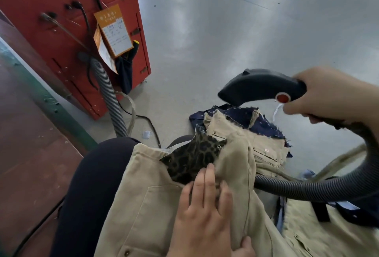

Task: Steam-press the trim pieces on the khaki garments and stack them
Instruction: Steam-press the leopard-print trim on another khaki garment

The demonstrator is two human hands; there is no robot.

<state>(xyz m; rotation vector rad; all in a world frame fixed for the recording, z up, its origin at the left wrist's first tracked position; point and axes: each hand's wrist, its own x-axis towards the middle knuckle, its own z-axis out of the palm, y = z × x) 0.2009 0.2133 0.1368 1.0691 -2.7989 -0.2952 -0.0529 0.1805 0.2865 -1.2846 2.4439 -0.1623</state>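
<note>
The right hand (pixel 328 94), at the right of the frame, had its fingers wrapped tight round the handle of the steamer (pixel 260 86). The steamer was up in the air, above the clothes and not touching them. The left hand (pixel 205 211), low in the middle, lay flat with straight fingers on the khaki garment (pixel 143 205) on the lap. Its fingertips touched the spotted trim piece (pixel 190 160), which sat just above. This looked like the getting-ready step. Next, the steamer probably needed to come down onto the trim while the flat hand kept the cloth smooth. More khaki clothes (pixel 264 150) lay piled behind.
</note>
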